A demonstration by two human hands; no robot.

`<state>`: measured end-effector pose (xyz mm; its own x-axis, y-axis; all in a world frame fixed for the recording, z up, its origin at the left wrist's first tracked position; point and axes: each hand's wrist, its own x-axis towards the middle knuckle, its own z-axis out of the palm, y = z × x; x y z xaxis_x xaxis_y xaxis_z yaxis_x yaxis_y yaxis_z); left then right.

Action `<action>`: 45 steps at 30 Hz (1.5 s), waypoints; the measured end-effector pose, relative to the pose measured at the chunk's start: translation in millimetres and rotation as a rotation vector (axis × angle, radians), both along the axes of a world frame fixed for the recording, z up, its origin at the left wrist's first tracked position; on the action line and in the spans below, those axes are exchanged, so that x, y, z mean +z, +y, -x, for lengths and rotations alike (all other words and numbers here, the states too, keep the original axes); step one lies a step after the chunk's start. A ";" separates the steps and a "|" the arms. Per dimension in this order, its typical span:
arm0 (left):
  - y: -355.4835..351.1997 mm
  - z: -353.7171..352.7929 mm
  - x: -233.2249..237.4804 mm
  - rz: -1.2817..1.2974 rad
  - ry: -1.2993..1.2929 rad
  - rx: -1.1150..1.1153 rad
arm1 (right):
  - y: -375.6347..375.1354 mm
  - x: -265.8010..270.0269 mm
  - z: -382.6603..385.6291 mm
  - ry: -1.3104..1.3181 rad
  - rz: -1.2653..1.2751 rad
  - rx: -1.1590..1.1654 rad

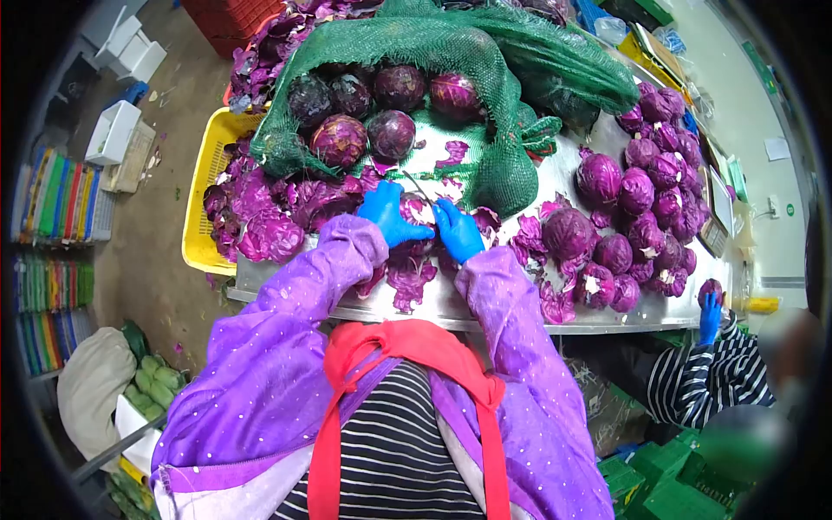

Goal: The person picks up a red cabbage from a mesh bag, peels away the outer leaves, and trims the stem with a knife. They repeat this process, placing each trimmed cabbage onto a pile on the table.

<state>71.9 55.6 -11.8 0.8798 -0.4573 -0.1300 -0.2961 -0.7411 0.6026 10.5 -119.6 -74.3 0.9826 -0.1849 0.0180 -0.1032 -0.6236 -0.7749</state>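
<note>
Both my hands wear blue gloves and are at the near part of a metal table. My left hand (393,215) rests on a red cabbage (414,211), thumb and fingers spread around it. Close on its right, my right hand (457,230) is closed on a knife (418,185), whose thin dark blade points up and left over the cabbage. Loose purple leaves (410,282) lie below my hands. Beyond them, several whole cabbages (392,134) sit in the mouth of a green mesh bag (433,39).
A yellow crate (198,217) with purple leaves stands at the table's left. Many cabbages (637,191) are piled on the right. At lower right, a co-worker's blue-gloved hand (710,319) holds a cabbage near the edge. Green crates (663,472) stand below.
</note>
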 end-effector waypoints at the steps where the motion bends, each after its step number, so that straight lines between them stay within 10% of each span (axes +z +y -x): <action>1: 2.2 1.3 -6.0 0.038 -0.052 -0.003 | 3.4 4.8 4.7 0.027 0.018 0.001; 12: 50.1 23.6 -19.9 0.316 -0.010 -0.002 | -5.3 -43.4 -53.5 0.164 -0.065 -0.011; 19: 44.0 62.7 -34.4 0.429 0.151 0.551 | 21.0 19.2 7.0 0.178 -0.306 -0.092; 27: 38.5 39.5 -18.8 0.329 0.173 0.447 | 32.8 10.1 -8.9 0.250 -0.590 0.013; 39: 51.9 34.8 -35.7 0.480 0.049 0.334 | 22.2 -35.0 -9.9 0.331 0.023 -0.159; 43: 57.6 23.9 -26.9 0.407 0.186 0.258 | 16.0 -34.2 -13.4 0.154 -0.428 -0.088; 45: 59.0 17.5 -25.6 0.403 0.194 0.211 | -0.1 -28.1 -10.9 0.217 -0.262 -0.101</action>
